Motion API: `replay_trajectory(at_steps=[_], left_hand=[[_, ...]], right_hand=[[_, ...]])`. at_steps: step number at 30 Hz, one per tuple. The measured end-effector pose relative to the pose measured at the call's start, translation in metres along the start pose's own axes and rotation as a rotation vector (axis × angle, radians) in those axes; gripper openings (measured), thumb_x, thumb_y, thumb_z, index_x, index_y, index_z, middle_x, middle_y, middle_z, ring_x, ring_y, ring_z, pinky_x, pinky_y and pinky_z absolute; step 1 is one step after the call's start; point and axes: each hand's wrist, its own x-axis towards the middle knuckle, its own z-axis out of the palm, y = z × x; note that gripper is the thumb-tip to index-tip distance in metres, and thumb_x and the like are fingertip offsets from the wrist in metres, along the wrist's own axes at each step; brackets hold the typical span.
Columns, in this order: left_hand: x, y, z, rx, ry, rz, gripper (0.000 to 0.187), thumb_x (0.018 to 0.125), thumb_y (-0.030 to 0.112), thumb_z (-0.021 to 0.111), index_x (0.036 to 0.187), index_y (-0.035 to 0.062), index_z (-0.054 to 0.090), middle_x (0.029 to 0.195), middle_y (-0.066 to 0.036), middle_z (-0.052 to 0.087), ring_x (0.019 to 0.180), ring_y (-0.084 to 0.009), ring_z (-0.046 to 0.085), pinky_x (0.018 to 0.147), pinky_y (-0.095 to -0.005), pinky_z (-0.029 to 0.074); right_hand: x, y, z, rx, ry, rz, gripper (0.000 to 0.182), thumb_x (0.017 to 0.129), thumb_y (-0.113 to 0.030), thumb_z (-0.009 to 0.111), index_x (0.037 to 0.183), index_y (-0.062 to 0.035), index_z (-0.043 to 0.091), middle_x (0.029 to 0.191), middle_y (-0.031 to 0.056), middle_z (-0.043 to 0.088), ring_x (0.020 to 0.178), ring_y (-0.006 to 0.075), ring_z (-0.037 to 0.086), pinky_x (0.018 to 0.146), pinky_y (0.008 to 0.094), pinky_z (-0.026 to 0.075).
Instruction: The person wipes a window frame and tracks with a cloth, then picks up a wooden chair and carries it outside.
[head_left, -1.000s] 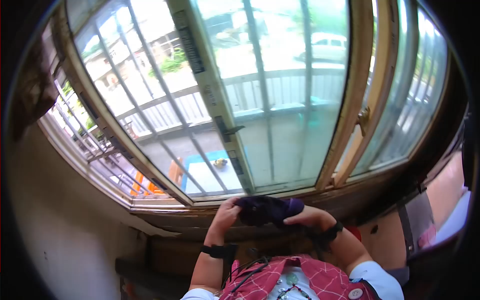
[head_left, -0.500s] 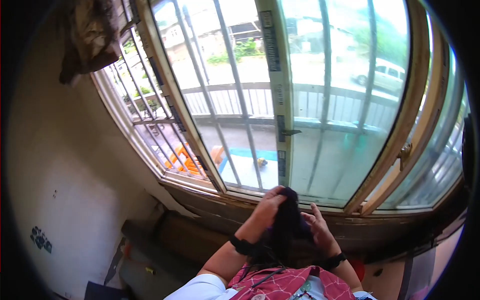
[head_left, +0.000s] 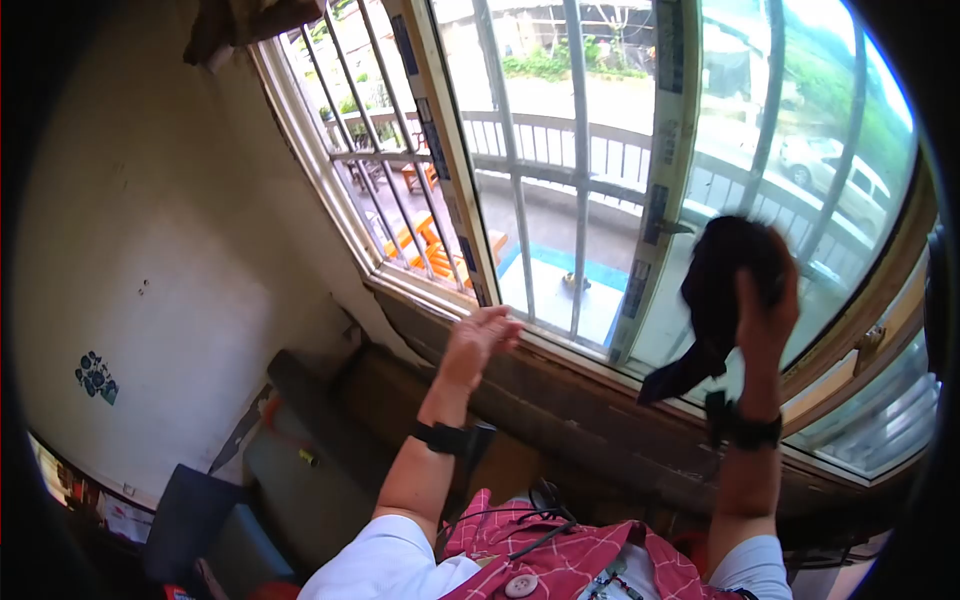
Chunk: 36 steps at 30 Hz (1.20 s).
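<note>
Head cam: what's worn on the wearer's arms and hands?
Both hands are bare, no gloves. A black strap band circles each wrist: left wrist band, right wrist band. Short white sleeves end at the upper arms: left sleeve, right sleeve.

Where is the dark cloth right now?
The dark crumpled cloth is on the right of the head view, held up in the right hand against the window glass.

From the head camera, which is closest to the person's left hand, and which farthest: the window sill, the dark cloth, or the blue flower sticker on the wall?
Measured from the left hand:
1. Window sill, just below and beside it.
2. Dark cloth, off to the right, in the right hand.
3. Blue flower sticker, far left on the wall.
</note>
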Motion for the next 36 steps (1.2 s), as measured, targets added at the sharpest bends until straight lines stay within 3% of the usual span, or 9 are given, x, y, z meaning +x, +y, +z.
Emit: replay_trajectory(at_steps=[4,7,14,17,23,25,27,29,36], left_hand=[[-0.008,-0.014,-0.074,-0.003,0.205,-0.075,0.024,0.098,0.017,0.051,0.115,0.0019,0.06,0.096,-0.013,0.071,0.086,-0.0201,0.07,0.073,-0.0311,0.057],[-0.005,-0.024,-0.105,-0.085,0.277,-0.109,0.026,0.097,0.019,0.051,0.115,0.0014,0.058,0.096,-0.015,0.07,0.086,-0.0235,0.07,0.074,-0.0338,0.058],[0.033,-0.058,-0.153,-0.047,0.298,-0.105,0.026,0.097,0.02,0.051,0.114,0.0009,0.058,0.096,-0.017,0.07,0.086,-0.0246,0.069,0.074,-0.0339,0.058],[0.057,-0.082,-0.182,0.018,0.274,-0.116,0.025,0.097,0.018,0.051,0.113,0.0009,0.059,0.094,-0.016,0.07,0.085,-0.0241,0.07,0.073,-0.0337,0.058],[0.105,-0.177,-0.284,0.202,0.145,0.03,0.024,0.097,0.018,0.053,0.111,0.0003,0.061,0.089,-0.013,0.071,0.079,-0.0196,0.069,0.069,-0.0296,0.056],[0.121,-0.237,-0.343,0.194,0.141,0.088,0.025,0.097,0.018,0.053,0.112,0.0004,0.061,0.088,-0.013,0.071,0.078,-0.0206,0.069,0.067,-0.0321,0.055],[0.104,-0.27,-0.394,0.146,0.303,-0.175,0.025,0.096,0.018,0.054,0.111,0.0006,0.062,0.088,-0.013,0.071,0.076,-0.0207,0.069,0.065,-0.033,0.055],[0.097,-0.25,-0.407,0.166,0.277,-0.255,0.023,0.095,0.018,0.056,0.108,0.0004,0.063,0.087,-0.014,0.071,0.075,-0.0202,0.069,0.064,-0.0326,0.055],[0.129,-0.223,-0.471,0.171,0.353,-0.038,0.022,0.095,0.02,0.055,0.101,0.0001,0.064,0.081,-0.01,0.07,0.071,-0.0169,0.067,0.065,-0.0293,0.053]], right_hand=[[0.059,-0.033,0.027,-0.089,0.272,-0.3,0.061,0.086,-0.006,0.07,0.14,-0.0033,0.043,0.133,0.012,0.053,0.115,0.0216,0.057,0.1,0.0332,0.046],[0.056,-0.037,0.058,-0.232,0.267,-0.274,0.067,0.086,-0.02,0.073,0.144,-0.0099,0.041,0.132,0.0129,0.055,0.115,0.0247,0.059,0.099,0.0352,0.046],[-0.041,0.041,0.124,-0.551,-0.115,-0.385,0.082,0.063,-0.005,0.077,0.138,-0.0215,0.05,0.118,0.0127,0.058,0.107,0.036,0.058,0.089,0.0429,0.051],[-0.102,0.071,0.165,-0.55,-0.24,-0.445,0.077,0.063,-0.008,0.076,0.134,-0.0259,0.054,0.098,0.0104,0.052,0.094,0.0317,0.057,0.077,0.0423,0.051],[-0.27,0.149,0.282,-0.58,-0.552,-0.343,0.076,0.061,-0.011,0.077,0.131,-0.0291,0.056,0.098,0.0063,0.054,0.09,0.0273,0.057,0.073,0.0403,0.052],[-0.293,0.151,0.314,-0.786,-0.293,-0.374,0.067,0.061,-0.011,0.076,0.124,-0.0283,0.063,0.098,0.006,0.056,0.089,0.0279,0.057,0.074,0.0411,0.051],[-0.284,0.145,0.337,-0.804,-0.248,-0.244,0.06,0.059,-0.01,0.076,0.116,-0.0266,0.068,0.098,0.0067,0.058,0.088,0.0294,0.058,0.076,0.0417,0.05],[-0.276,0.143,0.331,-0.781,-0.297,-0.272,0.06,0.056,-0.008,0.074,0.113,-0.0251,0.069,0.095,0.0074,0.059,0.087,0.0311,0.057,0.076,0.0419,0.05],[-0.284,0.136,0.346,-0.748,-0.257,-0.231,0.057,0.058,-0.001,0.071,0.113,-0.0186,0.069,0.096,0.0124,0.057,0.091,0.0335,0.058,0.078,0.0423,0.049]])
